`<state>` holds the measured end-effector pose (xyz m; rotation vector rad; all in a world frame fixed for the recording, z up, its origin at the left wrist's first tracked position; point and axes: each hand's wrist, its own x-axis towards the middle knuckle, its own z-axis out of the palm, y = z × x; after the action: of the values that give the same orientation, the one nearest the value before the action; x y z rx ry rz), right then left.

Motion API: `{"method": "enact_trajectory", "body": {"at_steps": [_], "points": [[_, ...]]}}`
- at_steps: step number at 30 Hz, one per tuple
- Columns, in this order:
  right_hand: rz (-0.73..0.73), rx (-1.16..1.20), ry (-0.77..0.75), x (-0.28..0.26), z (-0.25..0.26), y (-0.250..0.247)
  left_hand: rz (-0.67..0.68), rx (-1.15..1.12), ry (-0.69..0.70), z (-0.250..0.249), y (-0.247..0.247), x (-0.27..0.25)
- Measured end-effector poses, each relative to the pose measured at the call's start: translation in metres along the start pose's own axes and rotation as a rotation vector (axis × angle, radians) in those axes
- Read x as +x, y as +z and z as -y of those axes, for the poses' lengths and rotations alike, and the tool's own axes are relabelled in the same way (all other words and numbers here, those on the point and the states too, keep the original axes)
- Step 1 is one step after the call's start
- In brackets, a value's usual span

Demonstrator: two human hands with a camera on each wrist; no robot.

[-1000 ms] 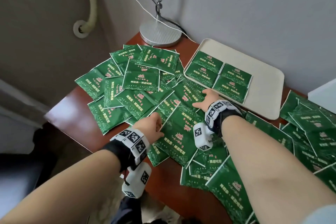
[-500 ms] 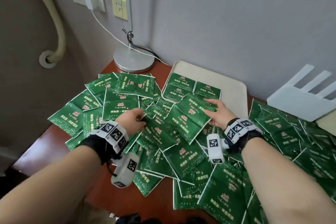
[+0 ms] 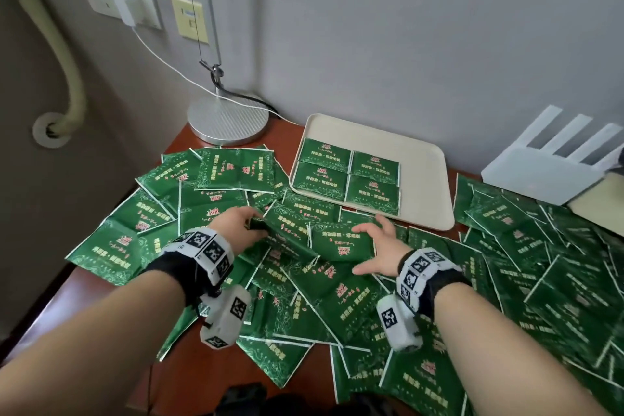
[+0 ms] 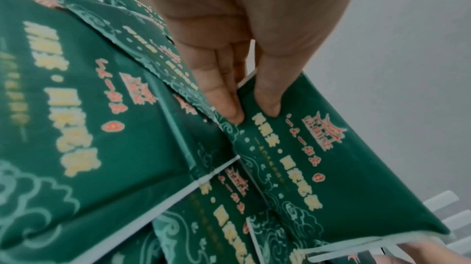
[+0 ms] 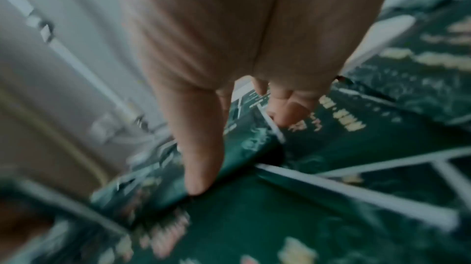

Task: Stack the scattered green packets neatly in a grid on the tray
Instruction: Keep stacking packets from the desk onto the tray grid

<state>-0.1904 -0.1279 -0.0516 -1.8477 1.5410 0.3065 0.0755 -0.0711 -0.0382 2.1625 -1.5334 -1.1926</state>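
Many green packets [image 3: 540,263] lie scattered over the brown table. The cream tray [image 3: 422,172] stands at the back against the wall, with a two-by-two block of packets [image 3: 347,176] in its left half. In front of it my left hand [image 3: 251,223] pinches the left edge of a packet [image 3: 290,224]. The left wrist view shows thumb and fingers [image 4: 229,107] closed on that packet [image 4: 318,167]. My right hand [image 3: 368,248] curls round the right end of a neighbouring packet [image 3: 337,243], which bows between thumb and fingers [image 5: 201,167] in the blurred right wrist view.
A round lamp base [image 3: 228,118] with its cable stands at the back left corner. A white router [image 3: 547,172] sits to the right of the tray. The table's left edge [image 3: 84,297] drops off beside my left forearm.
The head view has tilted up. Both hands have drawn together just in front of the tray, and each now has a packet in its fingers.
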Motion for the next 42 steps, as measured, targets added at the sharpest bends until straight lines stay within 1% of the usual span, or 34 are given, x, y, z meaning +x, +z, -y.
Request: {"method": "enact_trajectory", "body": {"at_steps": [4, 10, 12, 14, 15, 16, 20, 22, 24, 27, 29, 31, 33, 36, 37, 39, 42], "points": [[-0.037, -0.129, -0.039, -0.002, 0.001, 0.011, 0.003, 0.023, 0.008, -0.001, -0.005, 0.008], [-0.088, -0.273, -0.104, -0.007, -0.002, 0.011, 0.067, -0.018, 0.073, -0.004, -0.008, 0.016], [-0.168, -0.323, -0.122, -0.008, -0.002, 0.009, 0.072, -0.075, 0.098, -0.006, -0.009, 0.018], [-0.257, -0.379, -0.106, -0.007, -0.005, 0.009, 0.065, -0.116, 0.124, -0.006, -0.011, 0.017], [-0.278, -0.397, -0.091, -0.007, -0.007, 0.010, 0.060, -0.140, 0.130, -0.007, -0.013, 0.017], [-0.267, -0.402, -0.075, -0.007, -0.009, 0.011, 0.054, -0.173, 0.132, -0.006, -0.014, 0.016], [-0.101, -0.379, -0.086, -0.005, -0.010, 0.019, 0.012, -0.290, 0.128, -0.004, -0.018, 0.014], [-0.104, -0.367, -0.101, -0.001, -0.008, 0.022, 0.008, -0.297, 0.129, -0.002, -0.018, 0.013], [-0.141, -0.379, -0.112, 0.003, -0.004, 0.023, 0.018, -0.273, 0.149, 0.001, -0.017, 0.013], [-0.173, -0.394, -0.087, 0.006, 0.003, 0.022, 0.043, -0.245, 0.180, 0.003, -0.014, 0.013], [-0.176, -0.362, -0.071, 0.006, 0.007, 0.020, 0.040, -0.257, 0.196, 0.004, -0.013, 0.012], [-0.209, -0.288, -0.073, 0.004, 0.009, 0.015, 0.022, -0.273, 0.188, 0.003, -0.012, 0.014], [-0.301, -0.153, -0.060, 0.002, 0.007, 0.006, 0.001, -0.261, 0.165, 0.001, -0.013, 0.017], [-0.469, 0.150, -0.021, 0.000, -0.001, -0.011, 0.000, -0.277, 0.128, -0.001, -0.014, 0.024], [-0.489, 0.221, -0.012, 0.001, -0.005, -0.015, 0.005, -0.287, 0.122, -0.001, -0.014, 0.026], [-0.461, 0.268, -0.003, 0.002, -0.009, -0.020, 0.012, -0.283, 0.116, -0.003, -0.015, 0.029], [-0.385, 0.182, 0.013, 0.008, -0.012, -0.014, 0.019, -0.283, 0.115, -0.004, -0.016, 0.031]]}}
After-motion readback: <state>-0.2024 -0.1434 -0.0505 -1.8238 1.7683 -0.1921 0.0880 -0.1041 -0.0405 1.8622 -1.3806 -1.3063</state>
